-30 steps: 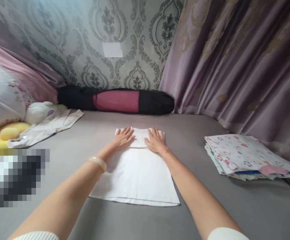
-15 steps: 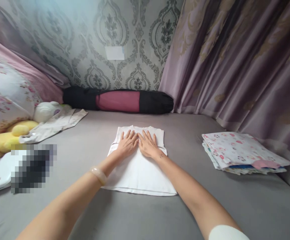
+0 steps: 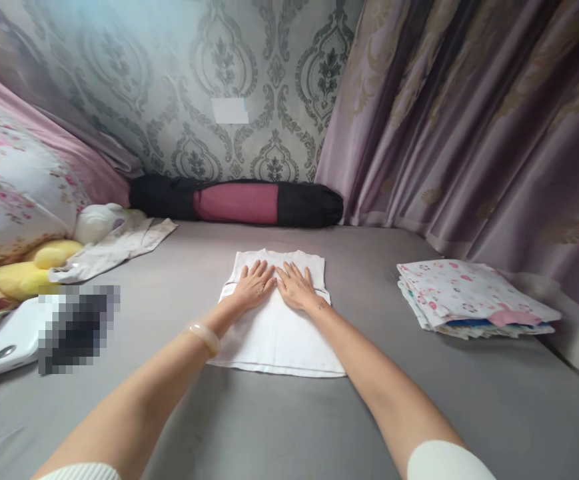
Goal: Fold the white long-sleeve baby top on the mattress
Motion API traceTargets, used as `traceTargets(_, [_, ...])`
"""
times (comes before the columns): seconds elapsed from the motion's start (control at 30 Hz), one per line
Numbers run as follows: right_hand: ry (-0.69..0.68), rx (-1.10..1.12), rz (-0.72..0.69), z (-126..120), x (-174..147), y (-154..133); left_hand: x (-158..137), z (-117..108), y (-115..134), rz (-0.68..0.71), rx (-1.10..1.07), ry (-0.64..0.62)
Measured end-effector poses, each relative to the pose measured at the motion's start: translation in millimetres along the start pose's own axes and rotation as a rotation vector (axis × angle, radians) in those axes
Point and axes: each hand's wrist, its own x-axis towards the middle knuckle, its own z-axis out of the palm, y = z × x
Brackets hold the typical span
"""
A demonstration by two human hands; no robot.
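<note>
**Two flat palms on a folded white garment**

Both of your hands lie side by side on the white garment (image 3: 276,320), which sits folded into a neat rectangle on the grey bed sheet (image 3: 319,427), straight ahead at twelve o'clock. Your left hand (image 3: 253,287) rests palm down with the fingers spread and pointing away from you; a pale bangle (image 3: 204,335) circles that wrist. Your right hand (image 3: 296,288) is flat too, fingers spread, its thumb side just beside the left hand, nearly touching. Neither hand grips or pinches the cloth; both press on its upper half, just short of the far edge.

At about two o'clock, well apart from the garment, a stack of folded patterned clothes (image 3: 474,300) lies near the mauve curtain (image 3: 469,133). Beyond the garment at twelve o'clock, a black and pink roll bag (image 3: 236,201) lies along the patterned wall (image 3: 219,67). At ten o'clock you have a crumpled beige cloth (image 3: 114,248), a yellow plush toy (image 3: 34,270) and a floral pillow (image 3: 14,193). At nine o'clock a white device (image 3: 12,337) lies beside a blurred patch.
</note>
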Motion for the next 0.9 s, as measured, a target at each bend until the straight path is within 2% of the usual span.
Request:
traceTargets(0.17, [0.003,-0.024,-0.021,-9.3,-26.1,21.1,-26.3,-5.1,-21.2,0.012,0.061,0.037])
traceTargets(0.27, [-0.012,-0.004,-0.019,-8.2,-37.7,31.3,-37.5,-5.2,-31.6,-0.022,0.038,0.003])
traceTargets(0.43, [0.007,0.03,-0.016,-2.7,-41.2,34.5,-38.0,-1.7,-36.0,-0.032,-0.013,-0.038])
traceTargets(0.63, [0.061,0.158,-0.032,-0.6,-33.6,39.9,-36.1,3.6,-41.3,-0.021,-0.09,0.015])
traceTargets(0.7, [0.136,0.285,0.024,-4.4,-30.7,50.3,-37.8,3.2,-46.1,-0.048,-0.152,0.086])
traceTargets(0.8, [0.28,0.404,0.265,-13.7,-34.7,73.3,-43.7,-1.8,-55.2,-0.193,-0.212,0.244])
traceTargets(0.9, [0.257,0.312,0.473,-22.0,-49.0,92.1,-52.7,-11.9,-61.1,-0.384,-0.274,0.277])
